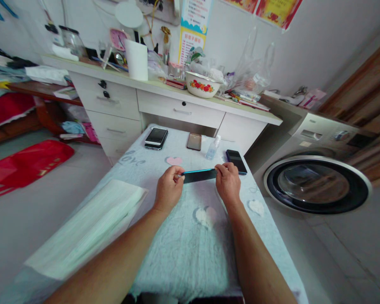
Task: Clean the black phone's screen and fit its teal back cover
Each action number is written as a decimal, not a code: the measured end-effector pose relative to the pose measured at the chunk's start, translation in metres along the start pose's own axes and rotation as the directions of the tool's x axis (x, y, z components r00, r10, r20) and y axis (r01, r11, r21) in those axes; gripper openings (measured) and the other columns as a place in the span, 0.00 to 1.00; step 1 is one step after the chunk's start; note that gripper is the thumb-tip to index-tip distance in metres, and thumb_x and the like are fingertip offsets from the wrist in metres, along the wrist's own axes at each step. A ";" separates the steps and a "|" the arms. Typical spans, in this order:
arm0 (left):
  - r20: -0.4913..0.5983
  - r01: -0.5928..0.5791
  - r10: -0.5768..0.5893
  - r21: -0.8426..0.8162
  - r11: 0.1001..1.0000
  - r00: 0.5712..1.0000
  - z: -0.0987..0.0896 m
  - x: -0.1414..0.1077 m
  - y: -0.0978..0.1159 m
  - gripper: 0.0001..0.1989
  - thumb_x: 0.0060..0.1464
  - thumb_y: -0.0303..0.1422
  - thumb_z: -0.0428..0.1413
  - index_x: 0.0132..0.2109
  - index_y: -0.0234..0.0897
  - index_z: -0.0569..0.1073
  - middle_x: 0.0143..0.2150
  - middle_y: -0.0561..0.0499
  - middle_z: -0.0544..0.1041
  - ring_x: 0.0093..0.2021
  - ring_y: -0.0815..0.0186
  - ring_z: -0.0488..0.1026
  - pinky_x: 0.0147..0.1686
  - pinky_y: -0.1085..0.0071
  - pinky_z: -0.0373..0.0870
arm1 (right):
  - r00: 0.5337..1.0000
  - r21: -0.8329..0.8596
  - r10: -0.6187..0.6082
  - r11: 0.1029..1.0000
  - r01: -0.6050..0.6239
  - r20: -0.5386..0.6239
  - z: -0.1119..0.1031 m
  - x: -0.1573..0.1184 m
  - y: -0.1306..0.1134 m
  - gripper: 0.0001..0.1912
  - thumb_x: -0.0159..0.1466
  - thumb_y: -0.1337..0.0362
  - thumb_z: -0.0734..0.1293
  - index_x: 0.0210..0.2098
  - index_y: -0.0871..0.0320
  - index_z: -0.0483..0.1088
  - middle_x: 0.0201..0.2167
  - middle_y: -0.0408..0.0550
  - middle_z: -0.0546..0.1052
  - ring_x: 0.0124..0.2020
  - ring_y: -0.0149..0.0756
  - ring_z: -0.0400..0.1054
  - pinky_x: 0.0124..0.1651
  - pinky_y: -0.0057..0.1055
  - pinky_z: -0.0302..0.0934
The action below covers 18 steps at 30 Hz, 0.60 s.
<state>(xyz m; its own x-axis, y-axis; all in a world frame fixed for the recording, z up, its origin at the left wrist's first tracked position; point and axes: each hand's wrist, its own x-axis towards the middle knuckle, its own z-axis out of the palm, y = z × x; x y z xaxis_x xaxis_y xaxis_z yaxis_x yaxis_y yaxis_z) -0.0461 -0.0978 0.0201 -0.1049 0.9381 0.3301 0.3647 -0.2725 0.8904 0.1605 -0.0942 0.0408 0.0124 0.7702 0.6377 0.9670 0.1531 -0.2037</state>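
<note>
Between both hands, a dark smartphone [199, 175] with a blue edge is held sideways and tilted above the table. My left hand [170, 185] pinches its left end between thumb and fingers. At the opposite end, my right hand [228, 180] grips it the same way. Just beyond the right hand lies another dark phone [236, 161]. A small clear spray bottle [213, 148] stands behind the held phone, beside a brownish phone case [194, 142]. Farther left, stacked phones [156, 137] rest on the cloth.
A patterned cloth covers the table [180, 253]; a folded pale green sheet [91, 228] lies on its left side. Behind stands a white desk [110, 101] bearing a paper roll [137, 60] and a floral bowl [203, 85]. A washing machine [316, 181] is at right, a red bag [31, 162] on the floor.
</note>
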 end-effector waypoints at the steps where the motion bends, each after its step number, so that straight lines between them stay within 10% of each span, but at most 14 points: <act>1: 0.001 0.002 -0.002 -0.001 1.000 1.000 0.000 0.000 -0.001 0.07 0.51 0.28 0.53 0.39 0.39 0.71 0.34 0.54 0.75 0.31 0.69 0.71 0.35 0.73 0.66 | 1.000 0.001 -0.001 1.000 0.001 0.001 0.000 0.000 0.000 0.13 0.67 0.68 0.60 0.39 0.56 0.76 0.39 0.50 0.71 0.40 0.39 0.60 0.42 0.33 0.57; 18: 0.003 -0.006 0.006 0.002 1.000 1.000 -0.002 0.001 0.004 0.06 0.50 0.27 0.53 0.38 0.38 0.71 0.33 0.54 0.75 0.30 0.70 0.71 0.35 0.73 0.66 | 0.998 0.060 -0.062 0.996 0.060 0.029 0.000 -0.003 -0.019 0.12 0.67 0.69 0.60 0.39 0.55 0.76 0.39 0.50 0.72 0.41 0.40 0.60 0.40 0.33 0.57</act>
<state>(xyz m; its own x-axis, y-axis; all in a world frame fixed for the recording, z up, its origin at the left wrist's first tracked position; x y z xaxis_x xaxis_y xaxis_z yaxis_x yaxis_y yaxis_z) -0.0467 -0.0987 0.0243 -0.0994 0.9371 0.3347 0.3674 -0.2780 0.8875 0.1424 -0.0993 0.0430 -0.0551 0.7767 0.6275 0.9488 0.2365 -0.2094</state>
